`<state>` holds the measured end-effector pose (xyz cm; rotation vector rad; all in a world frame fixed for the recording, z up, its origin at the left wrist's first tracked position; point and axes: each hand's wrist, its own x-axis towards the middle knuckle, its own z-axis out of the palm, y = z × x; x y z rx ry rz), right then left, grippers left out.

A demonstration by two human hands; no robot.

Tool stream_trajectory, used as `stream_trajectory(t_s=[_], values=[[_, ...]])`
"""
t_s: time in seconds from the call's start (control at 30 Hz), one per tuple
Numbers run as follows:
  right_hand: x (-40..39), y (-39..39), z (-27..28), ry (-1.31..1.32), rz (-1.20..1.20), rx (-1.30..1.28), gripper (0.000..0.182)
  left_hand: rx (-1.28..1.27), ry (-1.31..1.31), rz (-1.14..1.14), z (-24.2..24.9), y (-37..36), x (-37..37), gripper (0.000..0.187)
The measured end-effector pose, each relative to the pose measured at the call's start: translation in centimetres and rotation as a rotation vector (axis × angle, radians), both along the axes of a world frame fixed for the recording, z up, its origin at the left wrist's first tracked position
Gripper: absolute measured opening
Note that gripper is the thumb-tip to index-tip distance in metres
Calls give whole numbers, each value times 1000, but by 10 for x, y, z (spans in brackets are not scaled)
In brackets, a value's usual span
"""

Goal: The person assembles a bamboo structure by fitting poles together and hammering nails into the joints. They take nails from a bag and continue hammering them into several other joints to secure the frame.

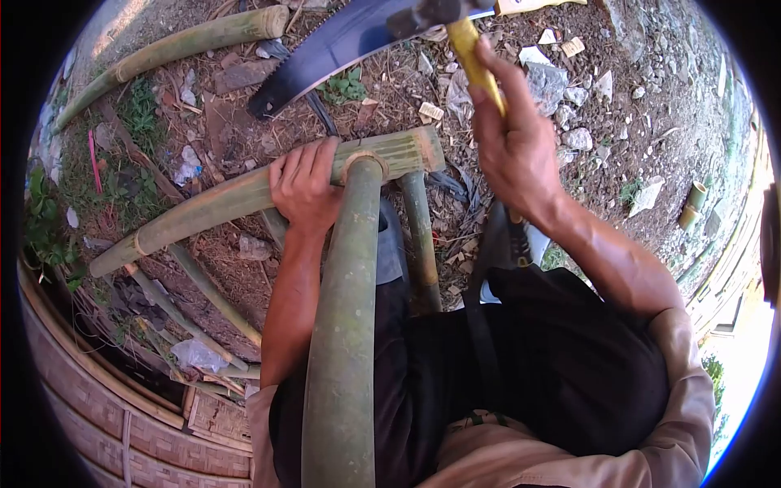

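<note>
My left hand (307,183) is wrapped over a thick green bamboo pole (220,199) that lies crosswise in front of me. Just right of that hand, a second bamboo pole (342,325) runs from my lap and meets the crosswise one at a joint. In my right hand (521,150) is a hammer (480,69), held by its yellow handle, its dark head raised at the top of the view. Behind the hammer head lies a saw (325,61) with a wide dark blade. A shorter bamboo leg (420,240) goes down from the crosswise pole's right end.
Another bamboo pole (171,57) lies at the upper left. Stones (578,138), plastic scraps and wood chips litter the soil. Thinner bamboo pieces (215,293) and a woven bamboo panel (146,423) are at the lower left. A short bamboo piece (692,205) stands at the right.
</note>
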<state>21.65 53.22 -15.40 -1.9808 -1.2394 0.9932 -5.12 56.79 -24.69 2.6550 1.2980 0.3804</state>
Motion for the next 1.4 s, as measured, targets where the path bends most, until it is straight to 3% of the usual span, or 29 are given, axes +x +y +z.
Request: stream_trajectory(t_s=[0.07,0.1,0.2,0.27,0.33,0.37,0.4,0.43,0.47,0.53,0.6,0.67,0.7,0.8,0.87,0.93,0.97,1.0,1.07,1.1,1.17,1.23,1.3,1.37,1.4], values=[[-4,-15,-12,42,372,-131,45,10,-11,-5,-1,-2,0,71],[-7,-19,-16,28,480,-80,45,-8,-1,1,-1,-3,-1,71],[4,0,1,39,358,-113,43,-14,-6,-10,-2,3,5,72],[3,9,4,-59,92,3,40,-22,17,-8,4,-5,-4,72],[-1,-2,-7,-37,34,70,43,-12,0,0,3,0,2,73],[-2,-12,-15,-8,294,14,45,-4,-10,-1,3,1,4,73],[0,-21,-21,21,553,-43,46,-1,-16,6,3,0,4,57],[2,-13,-10,57,535,-115,48,3,-18,9,2,1,3,42],[8,-7,-7,52,532,-111,48,8,-22,6,-1,3,3,42],[16,2,-7,-17,398,-39,47,-2,-13,-10,-4,0,-1,72],[10,5,-1,-77,159,39,44,-28,14,-2,-1,-6,-4,72],[0,-11,-12,42,187,-8,45,-7,10,6,1,1,1,72],[0,-18,-21,29,516,-117,47,-17,12,1,3,0,1,72],[17,10,-10,-55,719,8,51,1,4,-10,-2,3,0,73],[10,10,-9,-13,596,101,49,1,12,-9,-2,1,0,73],[-1,6,0,-13,239,25,50,-19,11,0,-1,-1,-1,73],[-6,-6,-15,6,305,121,50,-13,10,0,-1,-1,-2,73],[1,-14,-26,-9,631,-6,49,-14,7,-5,-3,-1,-2,73],[9,17,-6,-6,729,-142,51,3,-1,-11,-4,5,0,73],[9,25,-5,-12,729,-134,51,12,-4,-8,-5,6,0,72],[2,17,-3,13,448,39,51,-30,6,-8,-1,-7,-2,72],[-5,10,-4,3,586,-11,51,-17,-2,18,3,-2,1,40],[-1,11,2,7,691,-177,49,-22,-16,13,3,-4,0,40],[7,22,2,-42,662,-72,51,-18,-34,19,-1,5,4,39],[6,19,0,-65,631,5,53,-4,-27,-2,-4,4,2,54]])
